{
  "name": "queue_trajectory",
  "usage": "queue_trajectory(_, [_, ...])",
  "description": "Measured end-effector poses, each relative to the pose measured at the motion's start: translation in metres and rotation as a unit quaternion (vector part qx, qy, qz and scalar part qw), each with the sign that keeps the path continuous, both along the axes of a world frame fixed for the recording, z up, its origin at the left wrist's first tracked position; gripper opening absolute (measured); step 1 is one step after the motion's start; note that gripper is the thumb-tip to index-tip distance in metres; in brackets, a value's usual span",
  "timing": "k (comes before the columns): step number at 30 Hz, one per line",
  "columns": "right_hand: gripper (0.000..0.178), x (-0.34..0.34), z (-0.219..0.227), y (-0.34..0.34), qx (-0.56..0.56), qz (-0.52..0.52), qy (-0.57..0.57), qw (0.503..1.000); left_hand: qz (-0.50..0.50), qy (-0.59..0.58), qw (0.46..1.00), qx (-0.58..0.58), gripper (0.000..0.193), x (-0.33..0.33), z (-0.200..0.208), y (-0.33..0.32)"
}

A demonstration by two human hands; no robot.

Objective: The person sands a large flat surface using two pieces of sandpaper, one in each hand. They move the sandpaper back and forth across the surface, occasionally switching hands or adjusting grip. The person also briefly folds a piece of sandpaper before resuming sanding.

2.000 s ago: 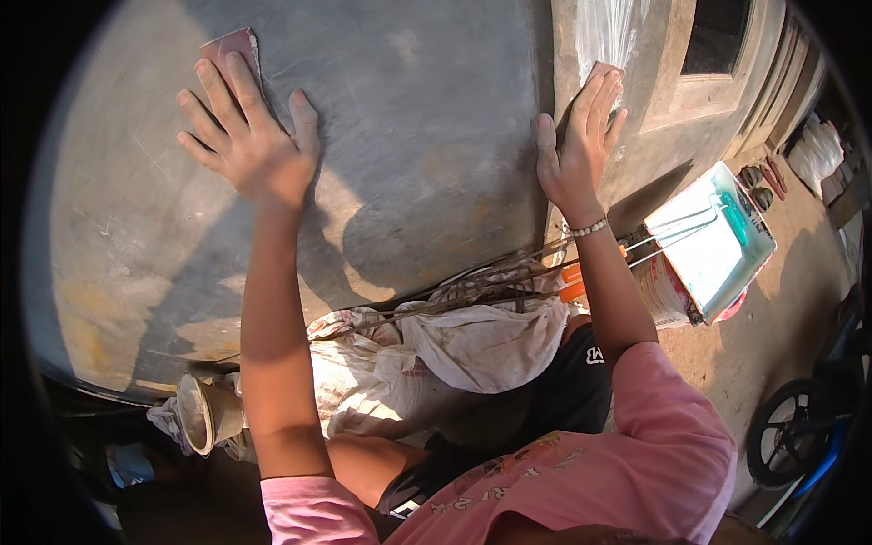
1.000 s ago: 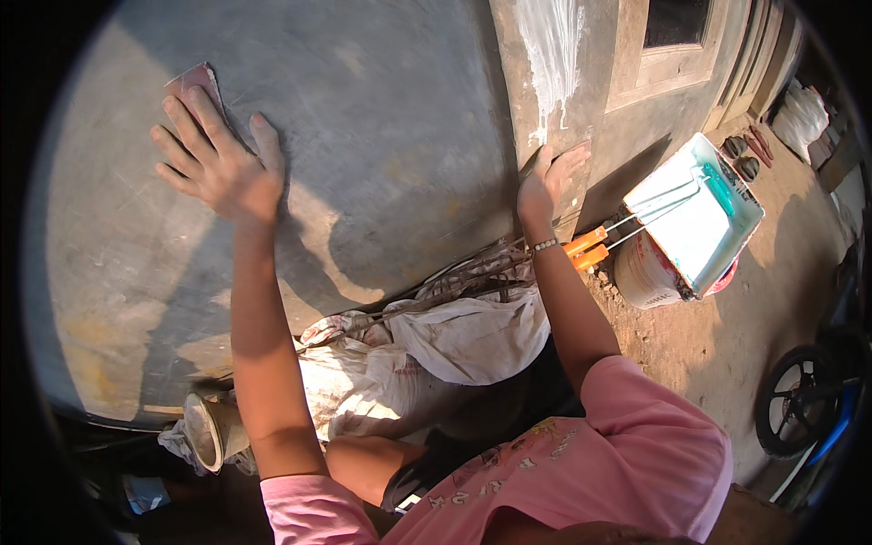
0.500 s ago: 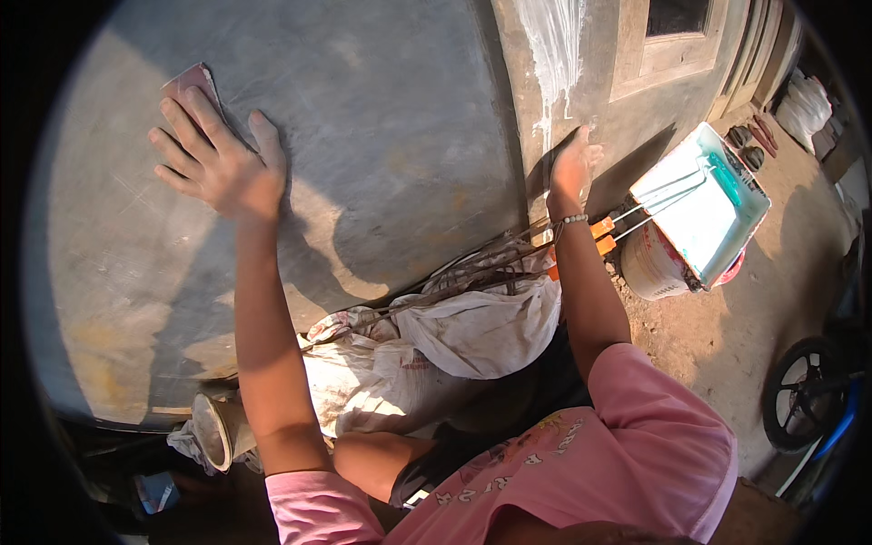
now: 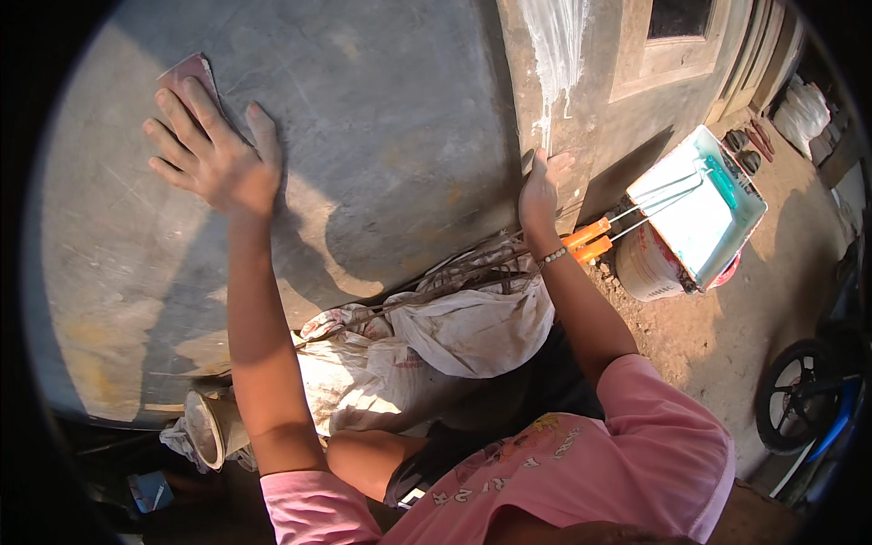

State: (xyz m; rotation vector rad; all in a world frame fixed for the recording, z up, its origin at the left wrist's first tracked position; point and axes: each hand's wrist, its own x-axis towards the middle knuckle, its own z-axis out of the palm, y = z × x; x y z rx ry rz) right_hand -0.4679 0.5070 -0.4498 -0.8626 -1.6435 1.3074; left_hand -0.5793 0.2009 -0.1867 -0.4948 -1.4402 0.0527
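A dusty reddish-brown sheet of sandpaper [image 4: 193,69] lies against the grey plastered wall [image 4: 391,118], its top corner showing past my fingers. My left hand [image 4: 216,163] presses the sheet flat there with its fingers spread; the rest of the sheet is hidden under the palm. Farther right, my right hand [image 4: 540,195], a beaded bracelet at its wrist, rests at the wall's corner, below a streak of white paint [image 4: 556,54]. Its thumb and fingers are apart and nothing shows in them. Just beside that wrist are the orange handles [image 4: 588,241] of paint rollers.
A paint tray [image 4: 695,209] with a green roller sits on a white bucket [image 4: 647,263] to the right. White sacks [image 4: 472,331] and thin rods lie along the wall's foot. A tilted pail [image 4: 207,431] stands lower left, a wheel [image 4: 799,395] lower right.
My right hand has moved a little left and down, to the wall's corner edge. My left hand and the sandpaper have slid slightly up and left.
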Motion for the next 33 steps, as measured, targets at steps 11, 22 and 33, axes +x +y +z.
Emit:
queue_trajectory(11, [0.088, 0.002, -0.008, -0.015, 0.081, -0.011, 0.039, 0.996, 0.010, -0.028, 1.000, -0.009, 0.078, 0.001, -0.005, -0.002])
queue_trajectory(22, [0.083, 0.007, 0.023, -0.035, 0.154, 0.009, 0.017, 0.988, -0.005, -0.127, 0.966, -0.226, 0.079, 0.026, -0.124, 0.031])
queue_trajectory(33, [0.073, 0.021, 0.032, -0.056, 0.287, 0.032, 0.032, 0.957, -0.095, -0.149, 0.955, -0.238, 0.076, 0.044, -0.036, 0.134])
